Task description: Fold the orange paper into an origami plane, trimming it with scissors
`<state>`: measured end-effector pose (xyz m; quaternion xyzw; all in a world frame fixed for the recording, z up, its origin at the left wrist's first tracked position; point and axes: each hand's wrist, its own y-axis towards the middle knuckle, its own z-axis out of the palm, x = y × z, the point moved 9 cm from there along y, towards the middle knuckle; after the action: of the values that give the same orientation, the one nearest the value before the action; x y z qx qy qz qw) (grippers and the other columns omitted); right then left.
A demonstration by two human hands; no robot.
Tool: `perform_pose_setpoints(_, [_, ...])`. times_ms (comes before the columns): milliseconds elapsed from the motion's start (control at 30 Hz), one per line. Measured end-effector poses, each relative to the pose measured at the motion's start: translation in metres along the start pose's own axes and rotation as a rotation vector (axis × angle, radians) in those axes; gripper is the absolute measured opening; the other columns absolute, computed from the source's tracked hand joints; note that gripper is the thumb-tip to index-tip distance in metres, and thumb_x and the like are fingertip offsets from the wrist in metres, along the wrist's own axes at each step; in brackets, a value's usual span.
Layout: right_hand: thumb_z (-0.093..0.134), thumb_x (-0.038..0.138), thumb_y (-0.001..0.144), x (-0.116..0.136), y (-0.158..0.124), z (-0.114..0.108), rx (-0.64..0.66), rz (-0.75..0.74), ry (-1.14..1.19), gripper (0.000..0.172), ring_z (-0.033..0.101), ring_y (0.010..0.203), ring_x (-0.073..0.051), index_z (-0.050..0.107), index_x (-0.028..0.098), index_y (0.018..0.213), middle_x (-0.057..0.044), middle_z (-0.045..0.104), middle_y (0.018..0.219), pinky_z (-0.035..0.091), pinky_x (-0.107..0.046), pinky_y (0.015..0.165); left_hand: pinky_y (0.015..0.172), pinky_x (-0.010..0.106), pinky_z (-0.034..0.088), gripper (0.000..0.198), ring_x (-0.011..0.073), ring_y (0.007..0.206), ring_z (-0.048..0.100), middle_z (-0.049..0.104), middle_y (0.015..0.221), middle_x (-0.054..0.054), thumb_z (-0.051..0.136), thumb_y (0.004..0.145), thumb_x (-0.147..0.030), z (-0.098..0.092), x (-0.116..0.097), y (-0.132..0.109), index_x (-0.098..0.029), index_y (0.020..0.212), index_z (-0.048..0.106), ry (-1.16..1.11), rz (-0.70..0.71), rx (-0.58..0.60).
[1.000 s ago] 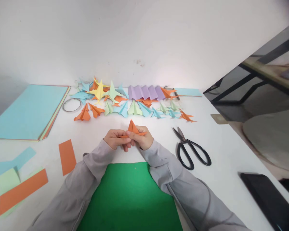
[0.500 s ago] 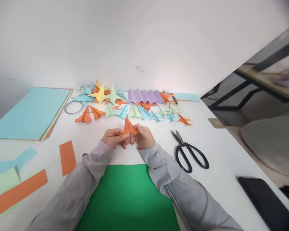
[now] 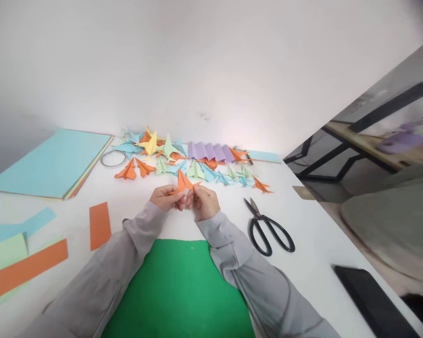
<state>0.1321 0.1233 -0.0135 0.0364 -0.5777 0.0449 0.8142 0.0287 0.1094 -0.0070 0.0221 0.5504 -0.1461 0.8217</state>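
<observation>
An orange folded paper plane point(image 3: 184, 181) is held up between both hands above the white table, its pointed nose away from me. My left hand point(image 3: 166, 198) pinches its left side, and my right hand point(image 3: 205, 202) grips the right side between thumb and fingers. Just beyond it lies a row of finished paper planes in orange, green, blue and yellow, among them a green plane point(image 3: 195, 170) and an orange plane point(image 3: 127, 170). A green sheet point(image 3: 183, 291) lies in front of me, below my forearms.
Black-handled scissors point(image 3: 264, 227) lie at right, a black phone-like slab point(image 3: 370, 300) nearer the edge. At left are a stack of coloured paper point(image 3: 52, 162), an orange strip point(image 3: 100, 226) and other cut pieces. A tape-like ring point(image 3: 113, 158) and pleated purple paper point(image 3: 210, 152) lie farther back.
The camera view has shifted and tilted slightly. The fingers have moved a little on the orange plane, whose wings now look more spread, with a gap showing between them.
</observation>
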Motion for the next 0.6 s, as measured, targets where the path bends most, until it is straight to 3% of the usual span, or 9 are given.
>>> perform_pose_setpoints(133, [0.063, 0.048, 0.067, 0.003, 0.000, -0.003, -0.026, -0.065, -0.057, 0.034, 0.049, 0.035, -0.010, 0.060, 0.015, 0.059, 0.000, 0.058, 0.046, 0.040, -0.023, 0.037, 0.050, 0.025, 0.046, 0.031, 0.0107, 0.045, 0.057, 0.062, 0.055, 0.002, 0.078, 0.054, -0.033, 0.001, -0.001, 0.001, -0.009, 0.063, 0.061, -0.036, 0.028, 0.001])
perform_pose_setpoints(267, [0.057, 0.049, 0.073, 0.010, -0.001, -0.002, 0.006, -0.142, -0.190, 0.034, 0.050, 0.039, -0.010, 0.060, 0.016, 0.062, -0.001, 0.061, 0.054, 0.041, -0.025, 0.039, 0.052, 0.027, 0.050, 0.044, 0.0133, 0.052, 0.060, 0.064, 0.056, 0.004, 0.084, 0.040, -0.032, -0.005, 0.001, 0.004, -0.008, 0.070, 0.064, -0.097, 0.023, -0.032])
perform_pose_setpoints(367, [0.053, 0.047, 0.077, 0.019, -0.005, 0.001, 0.038, -0.236, -0.288, 0.033, 0.049, 0.040, -0.010, 0.058, 0.017, 0.062, 0.000, 0.058, 0.054, 0.041, -0.026, 0.041, 0.051, 0.027, 0.051, 0.044, 0.0140, 0.055, 0.061, 0.064, 0.058, 0.004, 0.081, 0.046, -0.039, -0.009, 0.002, 0.006, -0.008, 0.071, 0.064, -0.093, 0.009, -0.060])
perform_pose_setpoints(500, [0.053, 0.037, 0.079, 0.026, -0.014, 0.014, 0.133, -0.345, -0.490, 0.026, 0.048, 0.046, -0.010, 0.055, 0.018, 0.062, 0.000, 0.057, 0.054, 0.040, -0.025, 0.047, 0.046, 0.025, 0.049, 0.044, 0.0118, 0.045, 0.057, 0.062, 0.048, 0.002, 0.081, 0.043, -0.042, -0.017, 0.000, 0.006, -0.008, 0.064, 0.063, -0.016, 0.047, -0.152])
perform_pose_setpoints(600, [0.052, 0.038, 0.080, 0.022, -0.016, 0.018, 0.175, -0.318, -0.515, 0.026, 0.048, 0.046, -0.011, 0.054, 0.018, 0.063, 0.000, 0.058, 0.056, 0.039, -0.025, 0.047, 0.043, 0.024, 0.047, 0.041, 0.0100, 0.038, 0.053, 0.058, 0.042, 0.001, 0.081, 0.041, -0.041, -0.016, -0.001, 0.007, -0.009, 0.058, 0.062, 0.021, 0.091, -0.147])
